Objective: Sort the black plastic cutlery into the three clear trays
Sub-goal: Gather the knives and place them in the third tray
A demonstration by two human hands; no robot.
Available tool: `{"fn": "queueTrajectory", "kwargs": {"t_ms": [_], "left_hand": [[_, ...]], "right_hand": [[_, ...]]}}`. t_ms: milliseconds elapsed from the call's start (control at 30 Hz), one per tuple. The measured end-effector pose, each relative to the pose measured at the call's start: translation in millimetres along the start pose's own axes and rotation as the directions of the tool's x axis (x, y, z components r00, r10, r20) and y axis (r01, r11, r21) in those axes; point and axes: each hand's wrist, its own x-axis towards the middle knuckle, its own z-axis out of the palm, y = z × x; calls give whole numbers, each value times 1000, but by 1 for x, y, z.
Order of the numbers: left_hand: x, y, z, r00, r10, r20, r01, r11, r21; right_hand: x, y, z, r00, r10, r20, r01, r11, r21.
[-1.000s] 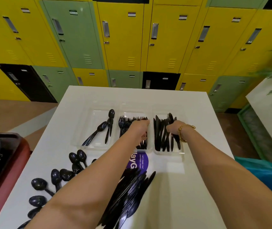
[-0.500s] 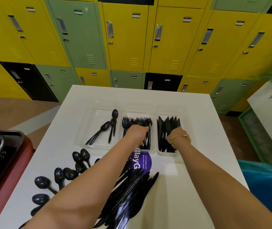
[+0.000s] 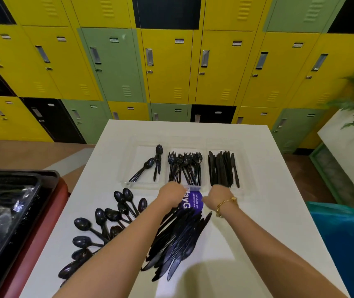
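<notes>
Cutlery lay sorted beyond the hands in three clear trays [image 3: 126,181]: four spoons [image 3: 148,164] left, forks [image 3: 184,166] in the middle, knives [image 3: 223,168] right, both bundles too dense to count. Loose spoons [image 3: 101,218], about a dozen, spread beside the left forearm; unsorted knives [image 3: 178,237] were piled between the arms on the counter [image 3: 257,233]. Left hand [image 3: 170,195] and right hand [image 3: 218,195] had withdrawn from the trays, apart, fingers curled, seemingly empty.

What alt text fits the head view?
Two hands, left hand and right hand, hover at the near edge of three clear trays holding sorted black spoons, forks and knives; unsorted cutlery lies nearer.
</notes>
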Motion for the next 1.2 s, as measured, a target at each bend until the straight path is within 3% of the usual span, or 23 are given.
{"fn": "queueTrajectory", "kwargs": {"t_ms": [167,333,467,633,800,1000,1100,1200], "left_hand": [[-32,-42,9,999,32,0,-31,965,262],[-40,-83,27,998,52,42,-64,921,384],[-47,-94,37,993,104,65,-122,839,530],[-47,-103,44,985,153,76,-165,733,659],[-44,-110,50,983,172,69,-173,713,680],[-41,-113,52,978,201,48,-187,762,620],[-37,-113,45,977,211,6,-179,812,555],[-32,-115,34,979,197,-52,-144,848,511]], "right_hand": [[-34,13,48,994,-93,62,98,992,-83],[-55,27,70,975,-201,91,213,967,-140],[-58,35,79,936,-344,76,353,910,-220],[-55,38,84,915,-390,106,401,846,-351],[-55,41,90,891,-437,123,449,804,-390],[-58,39,90,826,-539,167,560,749,-354],[-57,36,89,764,-622,172,631,662,-404],[-48,31,88,683,-681,263,699,507,-503]]}}
